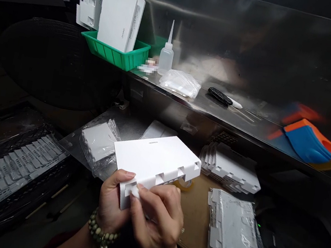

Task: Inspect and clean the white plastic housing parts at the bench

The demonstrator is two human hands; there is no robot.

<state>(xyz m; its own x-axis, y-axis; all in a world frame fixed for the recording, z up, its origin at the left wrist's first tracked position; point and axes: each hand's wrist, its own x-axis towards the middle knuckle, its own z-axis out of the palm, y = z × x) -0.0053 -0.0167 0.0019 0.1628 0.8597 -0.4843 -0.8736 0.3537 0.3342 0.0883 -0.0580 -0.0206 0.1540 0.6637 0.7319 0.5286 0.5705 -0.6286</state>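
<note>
Metal shelf behind, brown board below, both hands grip a white casing.

- Near centre: cover, left hand at its near left corner, right hand just right of that, along its near edge
- Near left: row of panels
- Left of the cover, slightly beyond: bagged stack
- Right, above the counter: loose stack far, wrapped stack nearer
- Far, on the shelf, left to right: tub with upright plates inside, bottle, packet, tools
</note>
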